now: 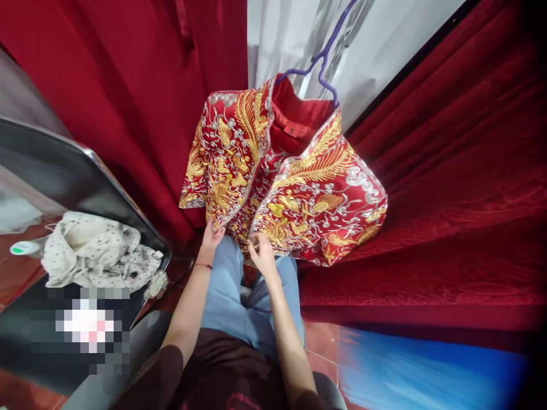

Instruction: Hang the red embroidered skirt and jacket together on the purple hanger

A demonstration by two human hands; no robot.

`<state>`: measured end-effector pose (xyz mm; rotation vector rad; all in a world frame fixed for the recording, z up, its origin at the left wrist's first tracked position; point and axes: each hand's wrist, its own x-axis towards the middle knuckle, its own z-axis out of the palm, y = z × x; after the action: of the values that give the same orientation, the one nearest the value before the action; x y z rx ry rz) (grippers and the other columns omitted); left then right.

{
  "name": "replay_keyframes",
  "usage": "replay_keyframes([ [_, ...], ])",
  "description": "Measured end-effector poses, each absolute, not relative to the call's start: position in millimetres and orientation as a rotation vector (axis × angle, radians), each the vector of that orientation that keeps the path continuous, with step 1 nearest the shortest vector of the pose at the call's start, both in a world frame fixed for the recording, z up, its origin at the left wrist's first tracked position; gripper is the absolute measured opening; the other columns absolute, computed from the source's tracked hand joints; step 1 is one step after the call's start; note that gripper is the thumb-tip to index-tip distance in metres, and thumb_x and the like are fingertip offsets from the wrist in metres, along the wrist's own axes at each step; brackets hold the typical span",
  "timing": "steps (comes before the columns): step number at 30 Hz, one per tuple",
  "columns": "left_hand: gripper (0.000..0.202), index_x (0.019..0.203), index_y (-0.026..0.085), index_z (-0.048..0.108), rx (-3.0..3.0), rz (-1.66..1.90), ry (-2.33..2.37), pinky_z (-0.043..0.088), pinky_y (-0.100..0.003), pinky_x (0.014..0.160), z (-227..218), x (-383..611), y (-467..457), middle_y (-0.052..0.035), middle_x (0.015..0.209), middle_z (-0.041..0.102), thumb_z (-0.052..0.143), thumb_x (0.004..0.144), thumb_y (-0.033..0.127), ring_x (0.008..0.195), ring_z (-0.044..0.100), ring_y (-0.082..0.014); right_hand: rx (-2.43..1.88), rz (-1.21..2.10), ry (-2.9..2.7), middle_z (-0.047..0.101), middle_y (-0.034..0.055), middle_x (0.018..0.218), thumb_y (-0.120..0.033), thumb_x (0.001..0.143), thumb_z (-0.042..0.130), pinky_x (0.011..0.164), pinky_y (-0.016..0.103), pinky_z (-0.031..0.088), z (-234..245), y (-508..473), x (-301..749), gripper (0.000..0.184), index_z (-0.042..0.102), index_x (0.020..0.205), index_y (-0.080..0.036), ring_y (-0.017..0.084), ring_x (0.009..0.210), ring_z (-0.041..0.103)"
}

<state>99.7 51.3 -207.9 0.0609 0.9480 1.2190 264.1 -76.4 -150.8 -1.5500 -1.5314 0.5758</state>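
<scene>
A red jacket (316, 193) with dense gold and silver embroidery hangs on a purple hanger (322, 62) in front of me, its front open and a small size label showing at the collar. My left hand (211, 239) pinches the lower edge of the jacket's left front panel. My right hand (261, 253) grips the lower edge of the right front panel. Both hands sit just above my knees in light blue jeans (231, 296).
Red velvet curtains (128, 97) hang on the left and a red velvet surface (448, 216) lies on the right. White fabric (384, 40) hangs behind the hanger. A dark metal-framed tray (64, 165) at left holds a spotted cream cloth (94, 250). Blue flooring (427, 370) shows at lower right.
</scene>
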Motion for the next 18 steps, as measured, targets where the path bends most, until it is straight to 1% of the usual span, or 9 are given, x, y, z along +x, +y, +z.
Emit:
replay_keyframes([
  [2, 0.023, 0.114, 0.028, 0.064, 0.154, 1.271, 0.861, 0.051, -0.019, 0.095, -196, 105, 35, 0.0015, 0.12, 0.069, 0.052, 0.097, 0.038, 0.113, 0.064, -0.0093, -1.487, 0.667, -1.438, 0.065, 0.0108, 0.107, -0.04, 0.089, 0.059, 0.092, 0.038, 0.048, -152, -75, 265, 0.031, 0.058, 0.111, -0.018, 0.023, 0.099, 0.062],
  [3, 0.025, 0.116, 0.028, 0.065, 0.199, 1.265, 0.828, 0.049, -0.023, 0.101, -193, 109, 22, 0.0012, 0.123, 0.069, 0.057, 0.094, 0.038, 0.118, 0.062, -0.012, -1.432, 0.745, -1.378, 0.065, 0.0106, 0.109, -0.042, 0.086, 0.064, 0.093, 0.037, 0.048, -150, -74, 264, 0.038, 0.057, 0.115, -0.019, 0.023, 0.1, 0.062],
  [5, 0.039, 0.116, 0.019, 0.068, 0.285, 1.174, 0.789, 0.047, -0.037, 0.109, -190, 119, -7, -0.008, 0.122, 0.071, 0.074, 0.081, 0.035, 0.122, 0.062, -0.0246, -1.299, 0.919, -1.235, 0.067, 0.009, 0.111, -0.046, 0.082, 0.067, 0.092, 0.035, 0.049, -143, -71, 259, 0.047, 0.056, 0.12, -0.019, 0.022, 0.101, 0.063],
  [6, 0.045, 0.116, 0.016, 0.069, 0.32, 1.137, 0.785, 0.044, -0.043, 0.111, -192, 124, -21, -0.0107, 0.122, 0.071, 0.079, 0.075, 0.031, 0.124, 0.061, -0.0291, -1.251, 0.98, -1.167, 0.068, 0.0076, 0.108, -0.047, 0.082, 0.067, 0.091, 0.034, 0.05, -139, -71, 257, 0.046, 0.058, 0.118, -0.02, 0.021, 0.099, 0.064],
  [7, 0.051, 0.117, 0.017, 0.069, 0.35, 1.126, 0.792, 0.041, -0.045, 0.114, -194, 128, -34, -0.0101, 0.124, 0.07, 0.083, 0.07, 0.026, 0.126, 0.059, -0.0304, -1.23, 1.008, -1.114, 0.07, 0.0061, 0.103, -0.048, 0.083, 0.065, 0.089, 0.033, 0.05, -134, -71, 254, 0.042, 0.061, 0.114, -0.019, 0.02, 0.095, 0.064],
  [9, 0.056, 0.119, 0.019, 0.07, 0.418, 1.132, 0.826, 0.037, -0.046, 0.118, -202, 134, -53, -0.0078, 0.127, 0.069, 0.086, 0.065, 0.021, 0.13, 0.056, -0.0305, -1.249, 0.968, -1.079, 0.071, 0.0038, 0.093, -0.048, 0.085, 0.063, 0.086, 0.032, 0.049, -126, -73, 252, 0.034, 0.066, 0.102, -0.018, 0.019, 0.087, 0.063],
  [12, 0.056, 0.12, 0.021, 0.07, 0.547, 1.171, 0.892, 0.036, -0.044, 0.119, -217, 140, -64, -0.0065, 0.131, 0.067, 0.085, 0.066, 0.022, 0.132, 0.054, -0.0292, -1.3, 0.886, -1.09, 0.07, 0.0021, 0.086, -0.046, 0.083, 0.065, 0.082, 0.03, 0.047, -130, -76, 256, 0.03, 0.069, 0.09, -0.017, 0.019, 0.082, 0.06],
  [16, 0.057, 0.124, 0.019, 0.067, 0.565, 1.218, 1.019, 0.036, -0.043, 0.119, -243, 159, -59, -0.0081, 0.14, 0.06, 0.083, 0.069, 0.025, 0.135, 0.052, -0.0279, -1.385, 0.942, -0.805, 0.065, 0.0005, 0.073, -0.049, 0.071, 0.072, 0.075, 0.029, 0.045, -171, -66, 261, 0.032, 0.065, 0.074, -0.017, 0.017, 0.074, 0.054],
  [18, 0.057, 0.126, 0.018, 0.065, 0.537, 1.229, 1.051, 0.035, -0.04, 0.119, -256, 170, -53, -0.0092, 0.145, 0.056, 0.08, 0.072, 0.028, 0.137, 0.049, -0.0264, -1.394, 0.974, -0.695, 0.063, 0.0, 0.071, -0.052, 0.068, 0.071, 0.073, 0.029, 0.045, -197, -57, 260, 0.035, 0.063, 0.072, -0.018, 0.016, 0.072, 0.053],
])
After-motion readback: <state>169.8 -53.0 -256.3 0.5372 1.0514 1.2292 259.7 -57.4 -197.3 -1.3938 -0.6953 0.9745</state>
